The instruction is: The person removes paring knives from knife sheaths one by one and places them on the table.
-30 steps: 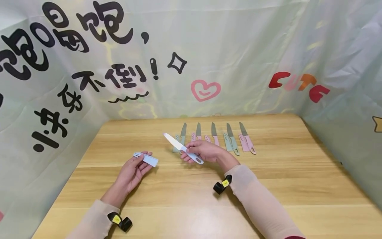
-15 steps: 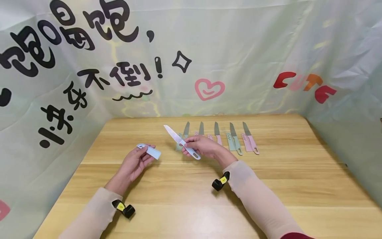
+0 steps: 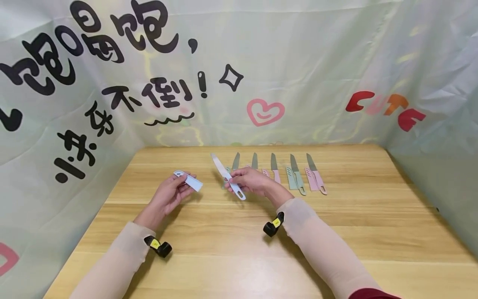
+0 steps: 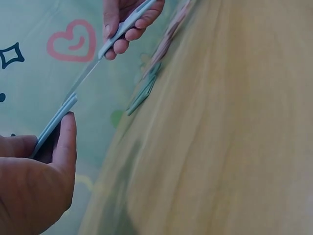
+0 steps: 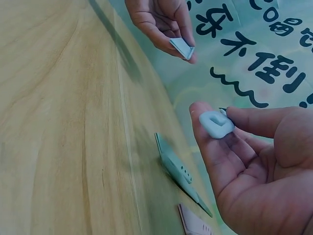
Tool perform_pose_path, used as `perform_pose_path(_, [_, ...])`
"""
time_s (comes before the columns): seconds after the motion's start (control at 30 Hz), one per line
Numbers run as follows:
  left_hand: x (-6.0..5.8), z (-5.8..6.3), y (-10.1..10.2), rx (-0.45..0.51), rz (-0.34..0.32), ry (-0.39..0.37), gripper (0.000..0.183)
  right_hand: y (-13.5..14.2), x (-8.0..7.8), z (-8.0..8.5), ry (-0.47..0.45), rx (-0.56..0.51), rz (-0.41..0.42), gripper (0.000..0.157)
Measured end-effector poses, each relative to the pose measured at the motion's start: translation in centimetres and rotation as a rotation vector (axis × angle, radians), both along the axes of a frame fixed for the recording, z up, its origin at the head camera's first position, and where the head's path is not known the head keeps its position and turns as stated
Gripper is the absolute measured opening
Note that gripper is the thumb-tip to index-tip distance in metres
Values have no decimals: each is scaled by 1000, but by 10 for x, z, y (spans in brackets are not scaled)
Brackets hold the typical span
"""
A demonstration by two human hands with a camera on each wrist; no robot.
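Observation:
My left hand [image 3: 169,197] pinches a pale blue knife sheath [image 3: 193,183] between thumb and fingers, its open end facing right. To its right, my right hand [image 3: 255,182] grips a knife by its pale blue handle [image 3: 237,191]. The bare blade [image 3: 219,165] points up and to the left, apart from the sheath in the head view. Seen from the left wrist, the blade [image 4: 82,81] slants down and overlaps the sheath's [image 4: 57,119] mouth. From the right wrist, the handle's looped end [image 5: 216,125] faces the camera, hiding the blade behind it.
Several knives lie in a row at the back of the wooden table [image 3: 239,257], among them a green knife [image 3: 296,174] and a pink knife [image 3: 317,177], with sheaths beside them. My right hand partly covers the left ones. A printed cloth [image 3: 306,62] walls the table's back and sides.
The knife has turned, so its blade stands steeper. The left hand has moved slightly away from me with the sheath, which has tilted a little. Both grips stay the same.

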State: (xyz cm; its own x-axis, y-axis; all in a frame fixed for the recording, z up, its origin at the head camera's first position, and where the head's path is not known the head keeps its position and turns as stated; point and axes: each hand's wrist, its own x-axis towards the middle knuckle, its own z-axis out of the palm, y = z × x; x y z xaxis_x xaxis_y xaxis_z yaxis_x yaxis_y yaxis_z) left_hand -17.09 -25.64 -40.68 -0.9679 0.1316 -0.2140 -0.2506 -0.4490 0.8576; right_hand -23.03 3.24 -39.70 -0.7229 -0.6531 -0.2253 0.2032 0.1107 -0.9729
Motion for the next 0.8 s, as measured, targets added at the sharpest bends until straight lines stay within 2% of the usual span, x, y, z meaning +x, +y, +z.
perform_pose_path(0.2, [-7, 3, 1, -43, -10, -15, 43, -5, -1, 1, -12, 6, -40, 28])
perform_pose_path(0.43, [-15, 4, 4, -163, -63, 5, 44, -12, -4, 2, -8, 3, -59, 35])
perform_pose_path(0.63, [-24, 5, 4, -165, -96, -4, 45, -15, -6, 4, -1, 8, -72, 36])
perform_pose_path(0.8, [-31, 9, 2, -194, -98, 12, 47, -20, -8, 4, -10, 4, -122, 36])
